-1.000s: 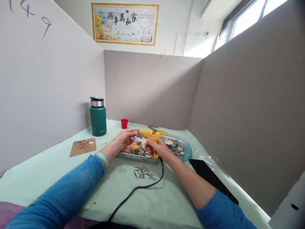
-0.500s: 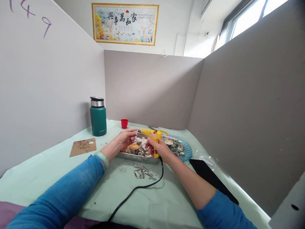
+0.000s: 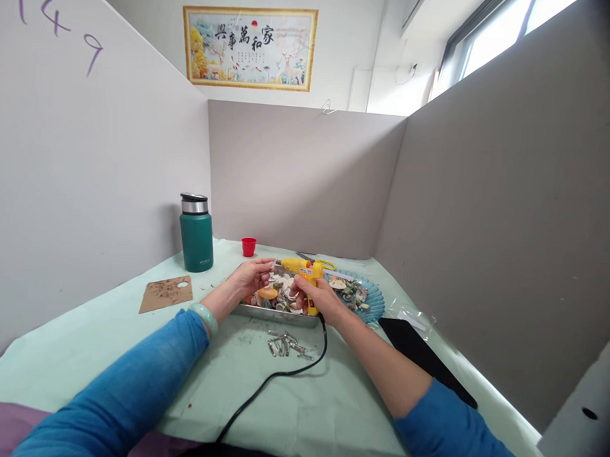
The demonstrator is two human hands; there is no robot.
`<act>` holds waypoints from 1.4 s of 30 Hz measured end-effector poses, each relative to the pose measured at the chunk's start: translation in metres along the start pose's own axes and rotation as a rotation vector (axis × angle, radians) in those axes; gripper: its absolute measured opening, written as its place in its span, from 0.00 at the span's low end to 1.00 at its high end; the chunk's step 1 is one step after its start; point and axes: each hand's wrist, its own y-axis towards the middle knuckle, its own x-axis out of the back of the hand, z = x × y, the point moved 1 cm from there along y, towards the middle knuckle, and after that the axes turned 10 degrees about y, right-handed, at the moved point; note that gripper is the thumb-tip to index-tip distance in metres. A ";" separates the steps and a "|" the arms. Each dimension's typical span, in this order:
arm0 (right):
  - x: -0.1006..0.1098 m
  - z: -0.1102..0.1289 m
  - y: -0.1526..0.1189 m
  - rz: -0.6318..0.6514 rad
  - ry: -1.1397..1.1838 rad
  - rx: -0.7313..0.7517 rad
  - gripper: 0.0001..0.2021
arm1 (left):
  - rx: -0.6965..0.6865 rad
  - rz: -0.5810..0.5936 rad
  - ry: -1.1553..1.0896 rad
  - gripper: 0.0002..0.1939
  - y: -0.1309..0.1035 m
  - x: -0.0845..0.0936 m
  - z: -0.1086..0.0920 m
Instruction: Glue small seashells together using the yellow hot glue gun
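My right hand (image 3: 315,298) is wrapped round the handle of a yellow glue gun (image 3: 303,267), whose nozzle points left. A white glue stick sticks out of its back, and a black cord (image 3: 280,373) runs from the handle to the front edge. My left hand (image 3: 252,277) is closed in a pinch at the nozzle tip; the small pale thing between its fingertips is too small to name. Beneath both hands lies a metal tray (image 3: 276,315) of shells (image 3: 268,292). Small metal clips or pins (image 3: 285,344) lie in front of the tray.
A blue plate (image 3: 377,298) with shells sits right of the tray, near clear plastic bags (image 3: 414,317) and a black flat piece (image 3: 425,359). At left are a green bottle (image 3: 197,241), a brown board (image 3: 166,294) and a red cup (image 3: 249,247). Grey partitions (image 3: 307,175) surround the table.
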 end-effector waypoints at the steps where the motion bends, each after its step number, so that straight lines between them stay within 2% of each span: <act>1: 0.000 0.000 0.000 0.015 -0.005 -0.003 0.21 | -0.001 0.008 -0.001 0.09 0.000 0.000 0.000; 7: 0.001 -0.001 0.001 0.032 -0.012 -0.005 0.21 | -0.013 0.071 0.000 0.06 0.000 -0.001 0.000; 13: 0.001 -0.002 0.001 0.007 -0.007 0.001 0.23 | -0.003 0.017 0.014 0.06 -0.002 -0.003 -0.001; 19: 0.000 -0.001 0.000 0.032 -0.022 -0.019 0.22 | -0.010 0.064 0.005 0.05 -0.003 -0.003 -0.001; 35: 0.001 -0.001 0.001 0.037 -0.013 -0.009 0.21 | -0.011 0.040 0.009 0.08 0.000 0.000 0.001; 42: 0.000 0.000 0.000 -0.020 0.020 0.020 0.23 | 0.000 0.033 0.024 0.09 0.002 0.002 0.001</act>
